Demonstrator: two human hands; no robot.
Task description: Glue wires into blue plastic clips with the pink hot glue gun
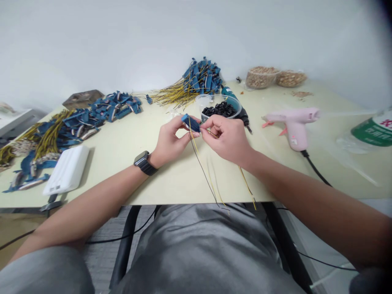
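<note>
My left hand (pixel 170 141) pinches a small blue component (pixel 190 122) over the middle of the table, with a dark watch on that wrist. My right hand (pixel 228 138) meets it from the right, fingers closed on thin yellow and black wires (pixel 204 173) that trail from the component down past the table's front edge. Just behind my hands stands a clear bowl (pixel 235 102) holding small black parts (pixel 219 109).
Piles of blue components with yellow wires lie at the left (pixel 76 122) and back centre (pixel 199 79). A white box (pixel 67 169) sits front left. A pink glue gun (pixel 292 124) with its cord lies right. Two bowls of brownish bits (pixel 275 77) and a green-labelled bottle (pixel 372 132) stand further right.
</note>
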